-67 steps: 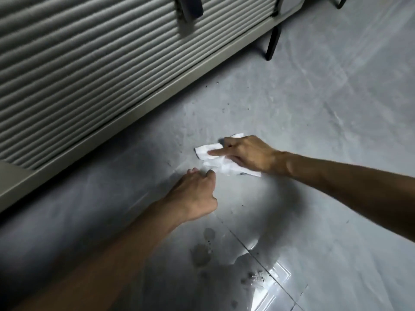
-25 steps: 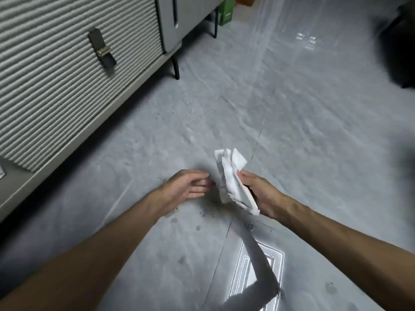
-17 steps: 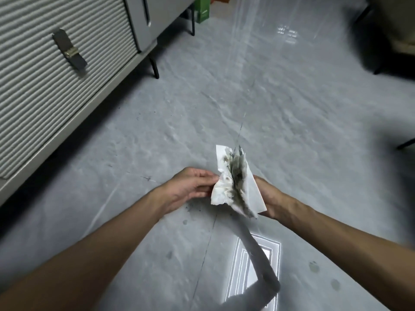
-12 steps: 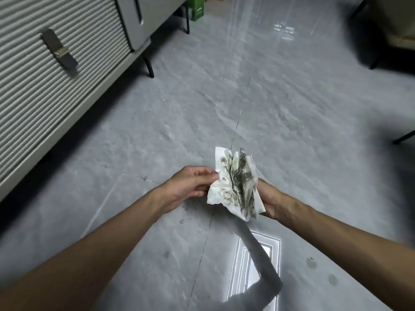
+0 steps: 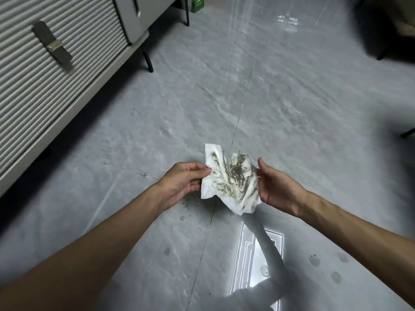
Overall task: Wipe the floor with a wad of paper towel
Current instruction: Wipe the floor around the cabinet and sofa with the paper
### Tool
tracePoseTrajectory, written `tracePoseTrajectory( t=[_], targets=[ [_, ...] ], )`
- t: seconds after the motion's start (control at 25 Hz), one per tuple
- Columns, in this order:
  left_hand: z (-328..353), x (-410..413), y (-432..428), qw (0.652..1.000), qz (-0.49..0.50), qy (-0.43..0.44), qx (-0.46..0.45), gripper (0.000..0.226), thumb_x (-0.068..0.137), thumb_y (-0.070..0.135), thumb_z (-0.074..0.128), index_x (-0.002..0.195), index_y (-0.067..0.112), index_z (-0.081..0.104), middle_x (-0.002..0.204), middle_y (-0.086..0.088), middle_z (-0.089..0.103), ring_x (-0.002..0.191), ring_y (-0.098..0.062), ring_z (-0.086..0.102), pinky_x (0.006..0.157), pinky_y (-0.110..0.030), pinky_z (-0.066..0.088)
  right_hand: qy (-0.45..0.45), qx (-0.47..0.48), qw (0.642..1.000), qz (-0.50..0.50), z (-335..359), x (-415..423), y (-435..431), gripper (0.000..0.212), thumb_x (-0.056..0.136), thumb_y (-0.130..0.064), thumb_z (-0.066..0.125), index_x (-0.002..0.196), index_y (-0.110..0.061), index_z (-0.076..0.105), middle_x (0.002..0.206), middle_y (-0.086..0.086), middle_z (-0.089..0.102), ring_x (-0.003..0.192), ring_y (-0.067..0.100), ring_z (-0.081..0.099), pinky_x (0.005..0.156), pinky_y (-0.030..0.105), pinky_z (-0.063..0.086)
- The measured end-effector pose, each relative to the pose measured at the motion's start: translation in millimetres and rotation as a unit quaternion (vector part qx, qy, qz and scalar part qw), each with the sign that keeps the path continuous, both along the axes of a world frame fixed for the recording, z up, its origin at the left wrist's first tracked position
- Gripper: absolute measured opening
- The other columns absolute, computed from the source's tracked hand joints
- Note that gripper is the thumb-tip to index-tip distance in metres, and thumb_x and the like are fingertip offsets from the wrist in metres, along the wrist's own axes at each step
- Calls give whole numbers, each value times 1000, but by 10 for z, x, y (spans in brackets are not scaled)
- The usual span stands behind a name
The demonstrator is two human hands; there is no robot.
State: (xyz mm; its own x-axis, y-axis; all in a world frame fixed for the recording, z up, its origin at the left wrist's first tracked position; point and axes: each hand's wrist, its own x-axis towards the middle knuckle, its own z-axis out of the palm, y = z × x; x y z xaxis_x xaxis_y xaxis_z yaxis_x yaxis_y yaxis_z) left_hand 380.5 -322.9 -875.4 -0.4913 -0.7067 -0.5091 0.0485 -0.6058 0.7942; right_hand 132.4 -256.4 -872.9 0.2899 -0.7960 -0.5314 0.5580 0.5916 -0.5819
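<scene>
A crumpled white paper towel (image 5: 231, 180), smeared with greenish-brown dirt, hangs in the air above the grey tiled floor (image 5: 280, 113). My left hand (image 5: 184, 179) pinches its left edge between thumb and fingers. My right hand (image 5: 272, 185) holds its right edge, thumb in front and fingers hidden behind the paper. The soiled side faces me. Dark specks and a few round stains (image 5: 314, 260) mark the floor below and to the right.
A ribbed grey cabinet (image 5: 45, 70) with a metal handle (image 5: 52, 46) runs along the left on thin black legs (image 5: 148, 61). A green box (image 5: 197, 4) stands at the top. Dark furniture (image 5: 388, 25) sits at the top right. A bright light reflection (image 5: 247, 261) lies near me.
The towel was lifted off the floor by my right hand. My left hand took its left edge, and both hands have spread it open, showing the dirty side.
</scene>
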Motion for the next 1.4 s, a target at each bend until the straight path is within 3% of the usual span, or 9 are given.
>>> tracePoseTrajectory(
  t=[0.16,0.24,0.52,0.68,0.88,1.0,1.16,1.28,1.4],
  targets=[
    [-36,-8,0,1000,6,-2,18,7,78,9,71,84,6,71,91,-13,75,79,-19,73,67,-28,60,131,-53,989,41,-13,-71,13,14,84,-11,62,84,-8,77,79,7,73,68,13,70,64,23,58],
    [-39,18,-9,1000,4,-12,18,6,79,9,70,85,8,72,92,-12,75,79,-19,73,68,-28,60,153,-63,986,34,-12,-98,-4,13,82,-8,63,83,-6,76,76,7,73,63,12,68,60,20,57],
    [-40,171,-52,1000,-4,-22,6,31,73,7,74,103,8,69,106,-12,73,92,-24,71,85,-36,57,178,-82,980,19,11,-329,-48,24,82,-3,61,104,-3,71,96,11,74,80,17,72,69,24,59],
    [-25,167,-55,999,38,-5,28,18,78,-6,65,91,5,72,95,-13,75,83,-20,73,72,-29,61,156,-109,982,18,20,-392,-60,28,81,4,57,100,-6,75,100,10,74,89,18,72,74,24,57],
    [11,210,-58,999,-6,-1,33,28,87,-6,48,75,3,72,85,-16,71,73,-19,72,59,-22,56,244,-152,951,112,71,-469,-59,39,87,12,42,92,-5,77,105,15,72,95,20,69,77,20,53],
    [44,210,-65,998,-43,7,52,16,85,16,56,83,7,68,94,-14,68,77,-25,70,60,-27,56,238,-156,948,146,107,-499,-64,43,84,1,34,97,0,75,115,20,68,102,23,66,82,22,51],
    [35,40,12,993,-44,-100,-48,20,72,7,77,89,13,67,96,-9,68,79,-18,67,62,-28,55,290,-156,935,129,64,-389,-4,32,84,-23,69,90,8,68,93,20,69,84,23,66,75,24,51],
    [50,-22,24,981,-59,-145,-118,37,62,-4,78,90,18,66,105,-5,65,89,-17,63,73,-33,51,346,-163,911,155,87,-300,21,31,76,-20,80,87,-6,56,73,4,56,65,11,52,58,20,41],
    [59,-29,38,982,-110,-101,-113,41,59,-4,73,93,18,67,104,-4,66,92,-21,63,83,-40,48,350,-130,885,277,146,-162,-16,34,81,-31,76,109,-19,63,87,1,65,79,14,61,70,25,47]
  ],
)
